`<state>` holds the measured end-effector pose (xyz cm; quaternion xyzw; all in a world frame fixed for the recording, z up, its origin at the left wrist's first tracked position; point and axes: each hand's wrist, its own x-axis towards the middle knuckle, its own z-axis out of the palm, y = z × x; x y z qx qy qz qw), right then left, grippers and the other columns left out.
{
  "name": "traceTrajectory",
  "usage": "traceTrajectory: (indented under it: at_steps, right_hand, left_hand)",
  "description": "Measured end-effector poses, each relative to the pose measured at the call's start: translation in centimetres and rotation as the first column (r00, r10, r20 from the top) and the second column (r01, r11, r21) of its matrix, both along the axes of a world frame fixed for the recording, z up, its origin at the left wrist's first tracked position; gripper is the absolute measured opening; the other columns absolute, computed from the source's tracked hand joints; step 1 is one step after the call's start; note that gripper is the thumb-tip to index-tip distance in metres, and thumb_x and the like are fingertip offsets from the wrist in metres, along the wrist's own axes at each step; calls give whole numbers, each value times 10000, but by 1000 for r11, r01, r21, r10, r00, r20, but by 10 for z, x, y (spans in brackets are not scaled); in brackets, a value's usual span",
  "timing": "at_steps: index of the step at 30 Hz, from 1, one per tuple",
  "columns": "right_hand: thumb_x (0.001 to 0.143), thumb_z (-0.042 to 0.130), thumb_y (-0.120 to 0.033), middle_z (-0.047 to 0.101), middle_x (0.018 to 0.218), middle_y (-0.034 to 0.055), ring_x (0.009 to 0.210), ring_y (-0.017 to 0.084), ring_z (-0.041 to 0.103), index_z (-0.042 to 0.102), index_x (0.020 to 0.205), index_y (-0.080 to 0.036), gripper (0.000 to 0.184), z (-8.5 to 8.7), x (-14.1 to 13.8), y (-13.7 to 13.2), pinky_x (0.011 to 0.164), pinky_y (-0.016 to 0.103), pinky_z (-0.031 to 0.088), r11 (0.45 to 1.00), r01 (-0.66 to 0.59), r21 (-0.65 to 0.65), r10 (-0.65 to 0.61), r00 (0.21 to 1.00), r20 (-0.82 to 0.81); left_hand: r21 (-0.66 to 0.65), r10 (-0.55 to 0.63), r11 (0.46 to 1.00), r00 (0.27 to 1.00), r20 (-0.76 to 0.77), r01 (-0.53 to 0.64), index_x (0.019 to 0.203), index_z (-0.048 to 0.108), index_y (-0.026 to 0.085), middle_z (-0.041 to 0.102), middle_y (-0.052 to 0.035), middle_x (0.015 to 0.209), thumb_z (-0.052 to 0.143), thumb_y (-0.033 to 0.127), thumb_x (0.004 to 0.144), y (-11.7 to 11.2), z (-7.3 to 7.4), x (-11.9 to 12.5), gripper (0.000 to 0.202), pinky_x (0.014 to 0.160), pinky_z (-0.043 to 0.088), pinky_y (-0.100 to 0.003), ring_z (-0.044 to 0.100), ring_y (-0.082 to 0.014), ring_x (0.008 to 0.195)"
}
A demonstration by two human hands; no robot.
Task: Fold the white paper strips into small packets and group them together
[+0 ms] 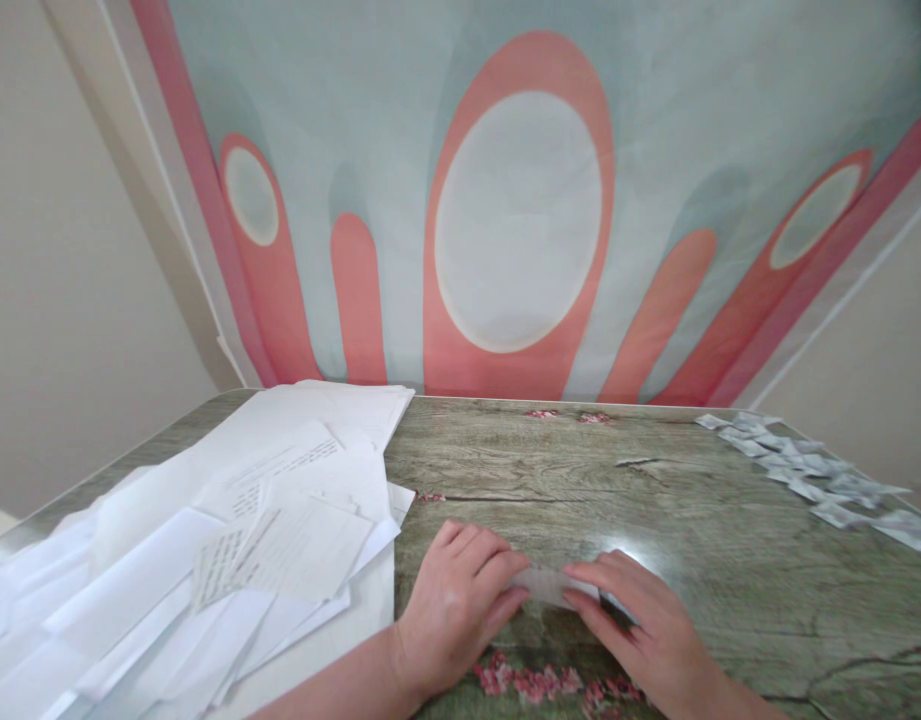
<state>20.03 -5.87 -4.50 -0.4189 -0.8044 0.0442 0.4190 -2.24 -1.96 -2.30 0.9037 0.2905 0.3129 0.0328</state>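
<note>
My left hand [454, 610] and my right hand [644, 625] lie on the table near its front edge, fingers pointing toward each other. Between them sits a small folded piece of white paper [548, 585]. The fingertips of both hands press down on its two ends, with the fingers held together and fairly flat. Most of the paper is covered by the fingers, so only a narrow strip shows.
A loose heap of white sheets [227, 540], some with handwriting, covers the table's left side. Several small folded papers [820, 470] lie along the right edge. The table [655, 500] has a wood-grain top with pink flower prints; a patterned cloth [520, 220] hangs behind.
</note>
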Motion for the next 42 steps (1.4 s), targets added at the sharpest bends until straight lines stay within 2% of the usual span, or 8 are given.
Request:
traceTrajectory:
  at_steps: [4,9,14,17,23,27,35,42]
  right_hand:
    - [824,572,-145,627,728,8,643,154,583,576,1023,-233,217,-1,0,-1,624,293,487,1000,-4,0,4,1000,28]
    - [833,544,-152,613,778,35,710,171,586,562,1024,-223,204,5,2,-6,663,313,494,996,-65,-63,70,995,77]
    - [814,525,-222,568,1088,120,1010,245,551,493,1209,-199,397,18,6,-10,829,358,489,990,-119,-73,126,985,114]
    - [806,501,-208,519,1192,116,1108,257,501,502,1219,-214,413,22,8,-11,893,362,466,983,-165,-85,176,975,136]
    - [855,370,-78,482,1250,84,1165,199,462,505,1208,-258,418,11,18,-1,945,341,435,964,-105,-243,145,977,153]
    - [852,346,-35,436,1311,85,1152,190,469,480,1254,-264,481,3,20,7,950,353,427,970,-130,-207,176,960,219]
    - [837,451,-55,606,1099,86,961,202,552,645,951,-201,268,4,10,11,788,349,479,987,-160,-22,159,940,304]
    - [820,438,-14,663,926,67,877,196,549,631,911,-157,257,6,6,12,745,351,460,981,-179,80,145,938,315]
  left_hand:
    - [-7,-10,1000,1000,0,10,993,562,198,606,-14,846,588,211,830,-1,0,1,165,717,350,-324,521,-165,773]
    - [19,-42,999,999,-29,42,821,589,198,581,-1,757,500,170,870,-2,4,2,105,699,370,-294,513,-137,714]
    - [2,-99,995,995,-11,99,849,589,193,635,-17,859,451,152,893,0,4,2,151,761,406,-283,568,-130,818]
    - [-11,-129,992,992,-5,129,875,581,192,658,-20,941,433,162,909,2,3,2,155,838,413,-280,585,-123,915]
    - [-75,-174,982,984,-27,172,889,559,194,668,-2,986,401,160,922,3,-1,3,165,953,384,-279,584,-99,984]
    - [-124,-189,975,981,-36,183,893,557,196,664,-2,1010,388,161,926,4,-2,3,175,994,362,-291,577,-104,1018]
    - [-174,-194,968,978,-77,179,923,553,198,635,-5,1082,388,91,892,4,-6,2,199,1058,299,-307,520,-107,1110]
    - [-208,-218,962,959,-183,179,1049,552,209,631,-25,1075,469,194,872,-1,-1,3,196,1064,282,-345,558,-141,1040]
